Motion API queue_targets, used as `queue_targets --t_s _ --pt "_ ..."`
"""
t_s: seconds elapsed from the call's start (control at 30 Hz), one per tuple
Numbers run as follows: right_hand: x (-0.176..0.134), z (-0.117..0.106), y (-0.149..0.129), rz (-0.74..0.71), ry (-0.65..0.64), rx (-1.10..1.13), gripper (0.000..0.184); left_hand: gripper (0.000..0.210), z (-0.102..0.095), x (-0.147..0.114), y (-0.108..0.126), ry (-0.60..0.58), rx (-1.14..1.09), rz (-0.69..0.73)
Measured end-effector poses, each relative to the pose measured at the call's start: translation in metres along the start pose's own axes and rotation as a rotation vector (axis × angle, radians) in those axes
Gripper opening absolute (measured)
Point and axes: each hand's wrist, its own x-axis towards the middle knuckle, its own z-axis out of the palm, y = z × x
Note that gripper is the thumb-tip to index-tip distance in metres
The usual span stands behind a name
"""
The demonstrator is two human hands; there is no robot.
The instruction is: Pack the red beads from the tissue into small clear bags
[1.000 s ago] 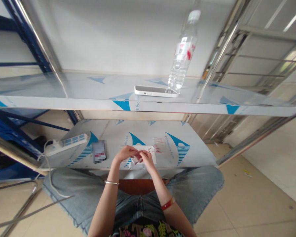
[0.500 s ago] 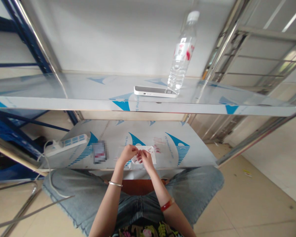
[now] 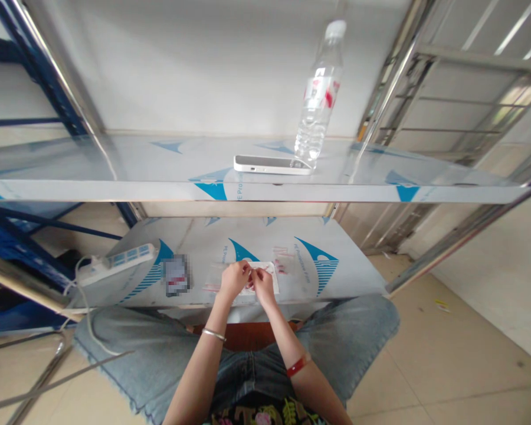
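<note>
My left hand (image 3: 235, 279) and my right hand (image 3: 263, 284) meet over a small white tray or sheet (image 3: 272, 285) near the front edge of the lower shelf. Both are closed, fingertips pinched together; whatever they hold is too small to make out. Bits of dark red show on the white piece, partly covered by my fingers. Just right of it lie small clear packets with red parts (image 3: 283, 260). Thin reddish strips (image 3: 211, 288) rest left of my left hand.
A white power strip (image 3: 117, 262) with a cable and a pixelated dark object (image 3: 177, 275) lie on the left of the lower shelf (image 3: 354, 265). Above, the upper shelf (image 3: 150, 165) carries a white-edged device (image 3: 269, 165) and a water bottle (image 3: 319, 97).
My left hand has shifted slightly right and its wrist has turned, bringing the two hands' fingertips closer together. The whole view has shifted a little. The objects on the shelves stay put.
</note>
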Motion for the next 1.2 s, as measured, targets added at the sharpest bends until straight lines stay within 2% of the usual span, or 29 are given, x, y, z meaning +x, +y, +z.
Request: queue_targets --t_s 0.47,0.63,0.7,0.9,1.2 --pt "0.004 -0.007 -0.003 -0.034 0.014 -0.049 0.024 0.021 0.006 -0.002 0.006 0.044 -0.018 0.016" --pt "-0.004 -0.001 -0.005 -0.064 -0.005 -0.159 0.024 0.023 0.002 0.000 -0.001 0.109 0.009 -0.061" --pt "-0.007 0.004 -0.003 -0.056 -0.026 -0.138 0.024 0.022 -0.001 0.002 -0.008 0.095 -0.004 -0.057" --pt "-0.007 0.008 0.007 -0.055 0.008 -0.078 0.028 0.015 -0.004 0.004 -0.018 0.044 -0.127 0.073" --pt "-0.006 0.008 0.013 -0.081 0.060 -0.108 0.031 0.032 -0.006 -0.002 -0.007 -0.004 0.057 -0.029"
